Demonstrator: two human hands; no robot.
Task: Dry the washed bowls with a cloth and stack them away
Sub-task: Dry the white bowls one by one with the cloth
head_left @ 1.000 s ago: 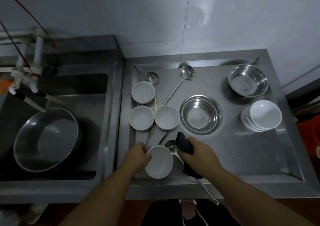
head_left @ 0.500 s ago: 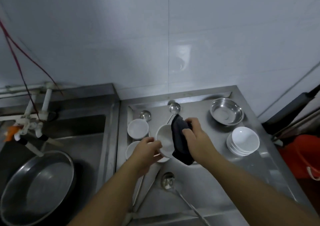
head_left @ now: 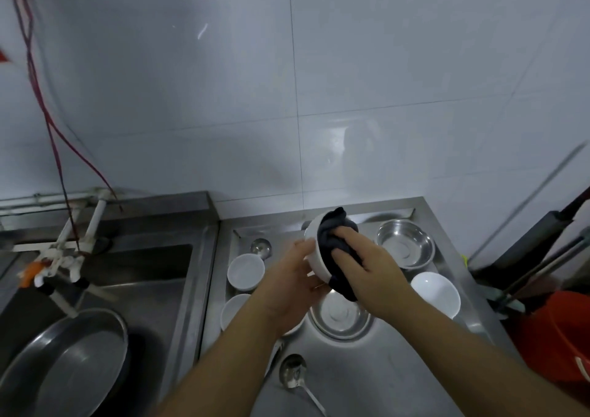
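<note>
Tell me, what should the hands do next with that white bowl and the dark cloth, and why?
Probably rub the dark cloth round inside the white bowl a little more. The left hand holds the bowl tilted above the counter, and the right hand presses the cloth into it, so drying looks unfinished. After that it could go on the stack of white bowls at the right.
</note>
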